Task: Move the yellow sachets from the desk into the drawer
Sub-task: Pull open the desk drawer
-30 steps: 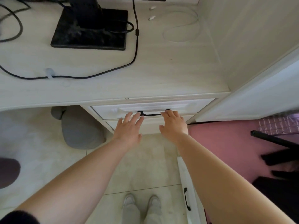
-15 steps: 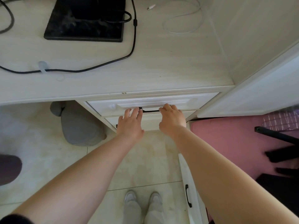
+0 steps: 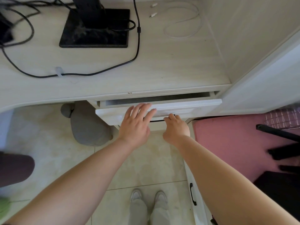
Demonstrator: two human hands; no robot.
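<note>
The white top drawer (image 3: 186, 108) under the desk (image 3: 162, 70) stands pulled out a little, with a narrow dark gap showing behind its front. My right hand (image 3: 176, 127) has its fingers curled round the black drawer handle (image 3: 156, 120). My left hand (image 3: 137, 122) lies with straight spread fingers over the drawer front, just left of the handle. No yellow sachets show on the desk or in the gap.
A black monitor base (image 3: 95, 30) and black cables (image 3: 136, 38) sit at the back of the desk, with a white cable (image 3: 183, 21) at the back right. A grey cushion (image 3: 87, 127) lies under the desk. A pink seat (image 3: 227, 143) stands at the right.
The drawer, shut in the earlier frames, has slid out a short way. My right hand pulled the handle toward me, and my left hand lifted its fingers onto the drawer front.
</note>
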